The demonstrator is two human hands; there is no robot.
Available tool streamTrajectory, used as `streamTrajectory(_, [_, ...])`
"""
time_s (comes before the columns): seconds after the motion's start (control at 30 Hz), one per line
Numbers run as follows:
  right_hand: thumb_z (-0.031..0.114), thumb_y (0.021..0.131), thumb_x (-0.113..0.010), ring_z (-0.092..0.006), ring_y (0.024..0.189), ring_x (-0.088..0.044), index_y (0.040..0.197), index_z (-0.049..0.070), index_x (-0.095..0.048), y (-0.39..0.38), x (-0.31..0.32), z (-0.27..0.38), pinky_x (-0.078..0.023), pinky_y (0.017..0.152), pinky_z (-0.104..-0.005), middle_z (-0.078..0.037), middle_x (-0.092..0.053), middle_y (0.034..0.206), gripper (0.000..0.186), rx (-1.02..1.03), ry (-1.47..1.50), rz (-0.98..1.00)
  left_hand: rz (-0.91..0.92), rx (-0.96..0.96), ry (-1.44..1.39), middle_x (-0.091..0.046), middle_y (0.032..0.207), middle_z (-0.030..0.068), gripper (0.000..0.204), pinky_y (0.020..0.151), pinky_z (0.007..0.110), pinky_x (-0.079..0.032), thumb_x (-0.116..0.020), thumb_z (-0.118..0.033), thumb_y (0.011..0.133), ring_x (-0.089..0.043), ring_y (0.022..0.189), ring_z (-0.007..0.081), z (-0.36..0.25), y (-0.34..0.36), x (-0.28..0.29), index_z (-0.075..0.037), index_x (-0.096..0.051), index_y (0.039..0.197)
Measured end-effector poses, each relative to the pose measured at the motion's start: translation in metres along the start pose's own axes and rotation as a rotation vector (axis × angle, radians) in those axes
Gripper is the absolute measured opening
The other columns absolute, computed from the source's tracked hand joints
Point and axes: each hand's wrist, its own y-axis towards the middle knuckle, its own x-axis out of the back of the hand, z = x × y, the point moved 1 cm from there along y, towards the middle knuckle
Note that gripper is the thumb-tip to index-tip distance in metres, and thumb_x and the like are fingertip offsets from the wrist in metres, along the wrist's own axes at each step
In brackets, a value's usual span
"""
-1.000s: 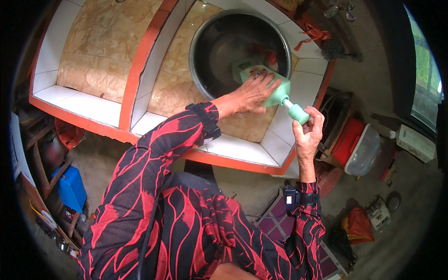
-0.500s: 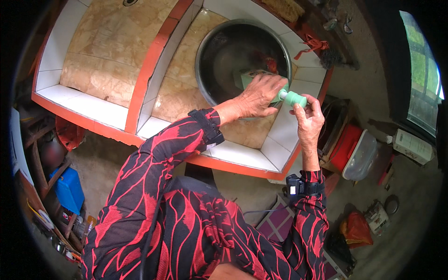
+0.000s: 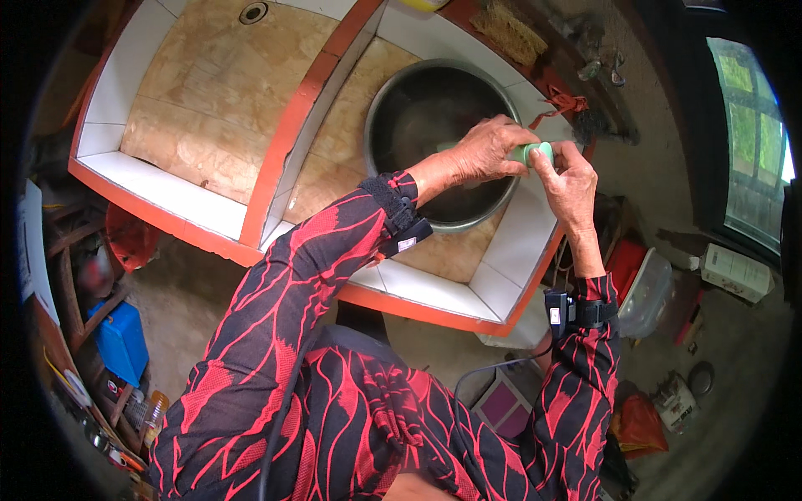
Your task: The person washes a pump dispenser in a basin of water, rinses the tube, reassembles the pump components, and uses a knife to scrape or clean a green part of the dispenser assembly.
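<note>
Over the right side of a round metal basin (image 3: 462, 226), my left hand (image 3: 480, 154) is closed around a pale green bottle, whose body is mostly hidden behind my fingers. The bottle's green cap (image 3: 541, 154) points right, toward me. My right hand (image 3: 573, 185) pinches that cap between thumb and fingers. The basin has a dark interior and stands in the right compartment of a tiled sink (image 3: 434, 288); I cannot tell how much liquid is in it.
A red-edged divider (image 3: 292, 125) separates the left compartment, with its round drain (image 3: 253, 12). Taps (image 3: 603, 68) and a red tie (image 3: 568, 102) are at the far right. A blue container (image 3: 122, 342) stands low left, and a clear plastic tub (image 3: 647, 292) right.
Both hands have moved slightly right and up in the picture with the bottle. The bottle has turned, so its body is now hidden and the cap's end shows. The view has shifted a little.
</note>
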Motion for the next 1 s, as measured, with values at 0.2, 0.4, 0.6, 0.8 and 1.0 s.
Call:
streamTrajectory(0.2, [0.043,0.078,-0.073,-0.0236,0.070,-0.067,0.087,0.000,-0.065,0.011,0.015,0.022,-0.052,0.062,-0.0360,-0.015,-0.066,0.073,0.044,0.061,-0.133,0.007,0.027,-0.022,-0.007,-0.065,0.099,0.0102,0.043,0.085,0.040,-0.047,-0.078,-0.032,0.070,-0.058,0.097,0.0311,-0.007,0.018,0.020,-0.008,-0.066,0.103])
streamTrajectory(0.4, [0.037,0.083,-0.071,-0.0169,0.079,-0.064,0.106,0.002,-0.062,0.021,0.038,0.025,-0.052,0.070,-0.0304,-0.009,-0.068,0.087,0.043,0.143,0.085,-0.250,0.033,0.155,-0.220,-0.067,0.096,0.0096,0.040,0.083,0.033,-0.048,-0.077,-0.021,0.072,-0.060,0.092,0.0220,-0.029,0.028,0.036,-0.006,-0.068,0.107])
streamTrajectory(0.6, [0.019,0.091,-0.061,-0.0048,0.052,-0.053,0.098,0.003,-0.064,-0.007,0.030,-0.034,-0.044,0.044,-0.0200,-0.002,-0.065,0.077,0.018,-0.091,0.481,-0.198,-0.052,0.168,-0.382,-0.069,0.100,0.0057,0.036,0.080,0.026,-0.049,-0.075,-0.013,0.076,-0.062,0.088,0.0100,-0.039,0.032,0.038,-0.004,-0.068,0.110])
streamTrajectory(0.8, [0.017,0.092,-0.061,-0.0040,0.054,-0.052,0.099,0.002,-0.063,-0.035,-0.003,-0.070,-0.043,0.046,-0.0192,-0.002,-0.066,0.080,0.016,-0.286,0.737,-0.127,-0.013,0.231,-0.347,-0.069,0.101,0.0051,0.038,0.083,0.026,-0.048,-0.077,-0.013,0.075,-0.061,0.091,0.0106,-0.046,0.034,0.041,-0.003,-0.067,0.110])
streamTrajectory(1.0, [0.022,0.086,-0.068,-0.0102,0.071,-0.058,0.111,0.001,-0.058,-0.032,0.021,-0.030,-0.049,0.060,-0.0247,-0.008,-0.064,0.096,0.034,-0.034,0.584,-0.187,-0.031,0.196,-0.231,-0.069,0.092,0.0065,0.038,0.078,0.028,-0.048,-0.081,-0.019,0.068,-0.061,0.083,0.0119,-0.051,0.029,0.028,-0.006,-0.067,0.101])
